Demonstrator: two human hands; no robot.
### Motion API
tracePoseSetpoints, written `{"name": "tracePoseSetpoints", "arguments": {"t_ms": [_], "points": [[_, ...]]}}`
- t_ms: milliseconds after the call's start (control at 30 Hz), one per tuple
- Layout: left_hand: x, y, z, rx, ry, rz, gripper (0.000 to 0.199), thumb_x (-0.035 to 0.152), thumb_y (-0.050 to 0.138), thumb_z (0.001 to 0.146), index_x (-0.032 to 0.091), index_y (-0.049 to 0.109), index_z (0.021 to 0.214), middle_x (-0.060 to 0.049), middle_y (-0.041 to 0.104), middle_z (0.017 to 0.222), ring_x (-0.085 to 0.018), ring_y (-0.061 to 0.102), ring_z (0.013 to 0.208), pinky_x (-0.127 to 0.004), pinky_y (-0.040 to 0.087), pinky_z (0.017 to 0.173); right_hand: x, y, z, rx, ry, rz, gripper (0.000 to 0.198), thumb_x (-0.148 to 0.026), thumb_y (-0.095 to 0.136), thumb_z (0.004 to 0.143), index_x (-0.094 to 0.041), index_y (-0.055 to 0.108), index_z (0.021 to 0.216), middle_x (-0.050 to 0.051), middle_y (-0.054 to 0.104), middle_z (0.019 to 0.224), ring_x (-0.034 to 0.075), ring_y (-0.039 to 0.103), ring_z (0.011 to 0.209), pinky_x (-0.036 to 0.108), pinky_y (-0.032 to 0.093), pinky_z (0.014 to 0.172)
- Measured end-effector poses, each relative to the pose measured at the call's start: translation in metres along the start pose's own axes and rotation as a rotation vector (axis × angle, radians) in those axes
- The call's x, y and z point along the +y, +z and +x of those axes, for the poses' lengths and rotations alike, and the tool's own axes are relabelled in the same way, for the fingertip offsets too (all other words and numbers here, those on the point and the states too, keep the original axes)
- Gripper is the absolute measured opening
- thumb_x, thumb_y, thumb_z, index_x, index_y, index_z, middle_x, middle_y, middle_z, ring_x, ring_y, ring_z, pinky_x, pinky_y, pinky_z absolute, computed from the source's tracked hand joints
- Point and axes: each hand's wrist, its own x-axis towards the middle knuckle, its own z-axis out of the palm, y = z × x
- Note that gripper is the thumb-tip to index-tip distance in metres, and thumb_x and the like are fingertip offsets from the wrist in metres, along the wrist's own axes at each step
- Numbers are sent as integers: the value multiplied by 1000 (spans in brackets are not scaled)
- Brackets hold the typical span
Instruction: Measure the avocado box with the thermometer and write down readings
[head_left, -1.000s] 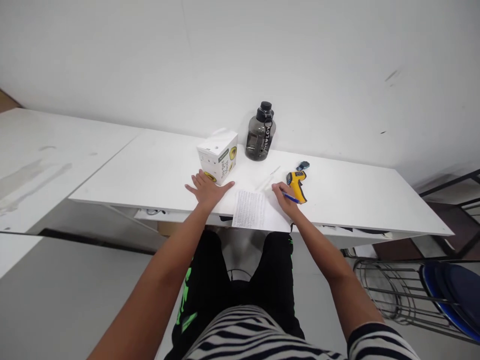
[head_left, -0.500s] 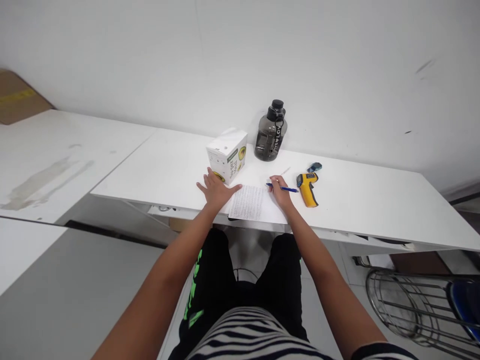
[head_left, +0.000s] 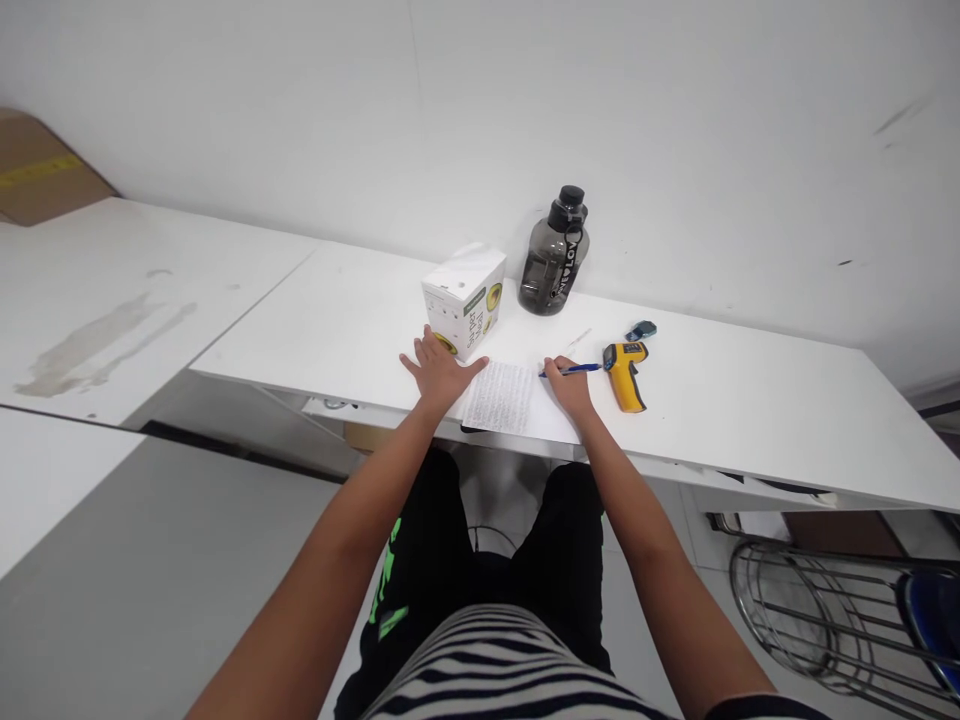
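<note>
A handwritten sheet of paper (head_left: 501,397) lies at the front edge of the white table. My right hand (head_left: 568,385) is closed around a blue pen (head_left: 582,368), its tip down at the right part of the paper, where no writing is visible. My left hand (head_left: 441,372) lies with fingers spread, its thumb at the paper's upper left corner. Just behind that hand stands a white box (head_left: 465,300) with avocado pictures. A yellow infrared thermometer (head_left: 626,376) lies close to the pen's rear end.
A dark translucent water bottle (head_left: 553,255) stands against the wall. Beyond the thermometer sits a small dark teal object (head_left: 641,330). A cardboard box (head_left: 52,175) is at the far left, and a metal rack (head_left: 817,610) stands low on the right.
The view has shifted slightly, so the table items appear a little further right and higher. The pen in my right hand has changed its tilt. My left hand stays spread by the paper.
</note>
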Motion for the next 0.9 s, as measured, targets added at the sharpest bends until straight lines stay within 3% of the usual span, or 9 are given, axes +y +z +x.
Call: {"name": "tracePoseSetpoints", "arguments": {"t_ms": [433,600,900], "points": [[4,-5,-2,-32,-11,19,136,81,65,79,3,5,172,-28,17,179,-44,10,169,-65,1,135,3,1,0,28,-2,15,35,-52,53,85,-27,45,62,-2,50,62,20,51,72,34,42,74],[5,-6,-3,-37,-8,20,136,81,65,79,2,4,171,-28,17,179,-44,11,169,-65,2,135,1,-1,-1,-27,-3,16,35,-50,55,84,-27,44,60,-3,46,60,19,49,69,34,41,72],[4,-6,-2,-50,-12,18,135,81,64,79,3,4,172,-28,16,179,-44,9,169,-65,0,135,-2,-3,-4,3,-28,13,37,-53,52,85,-27,44,61,-1,51,62,20,51,71,34,43,73]]}}
